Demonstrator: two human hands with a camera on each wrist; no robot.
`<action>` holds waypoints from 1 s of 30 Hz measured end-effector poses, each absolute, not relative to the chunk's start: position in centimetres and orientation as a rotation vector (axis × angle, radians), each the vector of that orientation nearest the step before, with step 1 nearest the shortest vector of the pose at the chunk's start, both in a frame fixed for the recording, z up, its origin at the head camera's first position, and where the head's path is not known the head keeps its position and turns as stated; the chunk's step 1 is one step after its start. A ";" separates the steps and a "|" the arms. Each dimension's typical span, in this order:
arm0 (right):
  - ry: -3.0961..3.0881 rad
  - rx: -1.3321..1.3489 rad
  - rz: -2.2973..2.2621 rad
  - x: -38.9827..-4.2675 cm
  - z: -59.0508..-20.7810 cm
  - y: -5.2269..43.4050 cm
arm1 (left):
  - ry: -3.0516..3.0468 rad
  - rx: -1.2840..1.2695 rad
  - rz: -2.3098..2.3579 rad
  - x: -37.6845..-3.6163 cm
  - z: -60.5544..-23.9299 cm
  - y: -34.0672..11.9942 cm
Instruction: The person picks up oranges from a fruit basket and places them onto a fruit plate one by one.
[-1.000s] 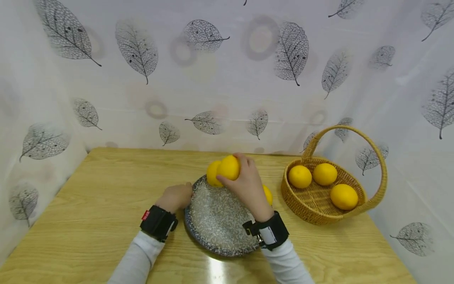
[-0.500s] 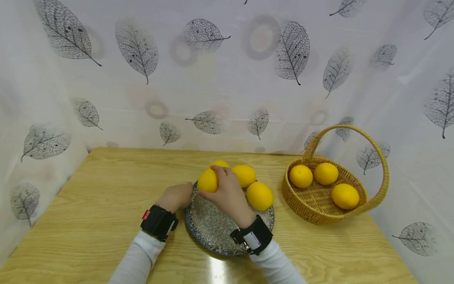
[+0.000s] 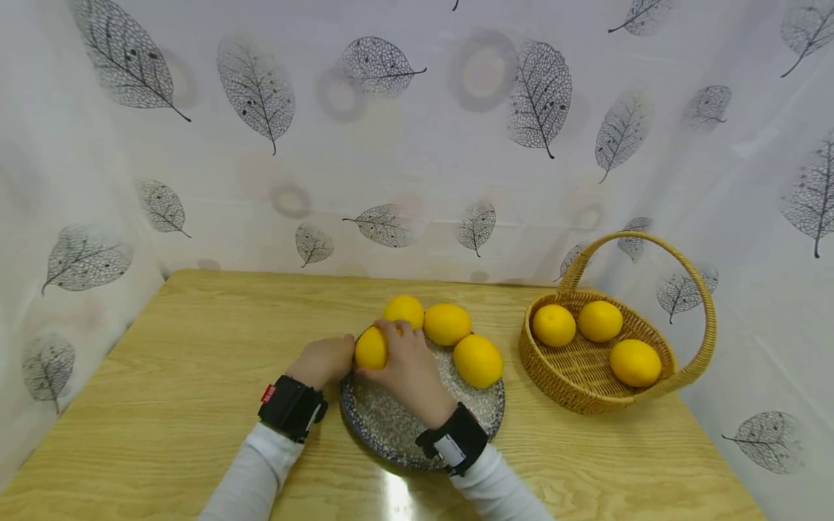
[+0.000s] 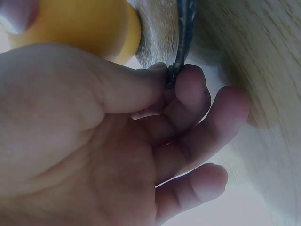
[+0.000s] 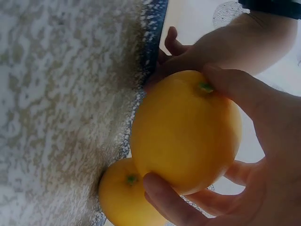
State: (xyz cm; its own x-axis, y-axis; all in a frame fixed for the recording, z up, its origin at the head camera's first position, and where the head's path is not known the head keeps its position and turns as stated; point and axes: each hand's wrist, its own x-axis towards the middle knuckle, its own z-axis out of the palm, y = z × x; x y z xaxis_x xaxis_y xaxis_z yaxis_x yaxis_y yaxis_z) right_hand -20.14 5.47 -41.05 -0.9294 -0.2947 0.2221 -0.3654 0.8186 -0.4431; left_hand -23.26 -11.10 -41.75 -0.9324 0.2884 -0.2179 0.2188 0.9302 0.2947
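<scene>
My right hand grips a yellow orange with a small green stem end. It holds the fruit at the left side of a round speckled grey plate with a dark rim. Thumb and index finger of my left hand pinch that rim, as the left wrist view shows closely. Along the back and right of the plate sit an orange, another orange and a third orange. Whether the held orange touches the plate, I cannot tell.
To the right of the plate stands a wicker basket with a tall arched handle. Three oranges lie inside it. The wooden table ends at a leaf-patterned curtain behind and at both sides.
My right hand has carried the orange left and down from the back of the plate to its left edge, uncovering the other oranges. My left hand has stayed at the rim.
</scene>
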 end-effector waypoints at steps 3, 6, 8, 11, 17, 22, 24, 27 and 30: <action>-2.872 0.525 0.696 -20.1 -41.2 5.3 | 2.827 0.386 0.397 -23.4 -41.9 -11.2; -2.881 0.538 0.675 -20.0 -41.3 5.2 | 2.826 0.405 0.398 -23.4 -41.9 -11.2; -2.893 0.550 0.674 -20.0 -41.3 5.1 | 2.824 0.415 0.402 -23.4 -41.8 -11.3; -2.906 0.572 0.659 -19.9 -41.6 5.0 | 2.819 0.423 0.406 -23.4 -41.7 -11.4; -2.912 0.589 0.624 -19.8 -41.9 4.7 | 2.808 0.428 0.406 -23.3 -41.5 -11.4; -2.951 0.613 0.626 -19.4 -41.6 4.9 | 2.800 0.427 0.413 -23.3 -41.7 -11.3; -2.957 0.632 0.616 -19.2 -41.5 5.0 | 2.803 0.428 0.413 -23.3 -41.8 -11.3; -2.950 0.652 0.597 -19.1 -41.2 5.0 | 2.813 0.433 0.407 -23.3 -41.8 -11.3; -2.941 0.648 0.583 -19.1 -41.1 5.0 | 2.819 0.442 0.401 -23.3 -41.7 -11.3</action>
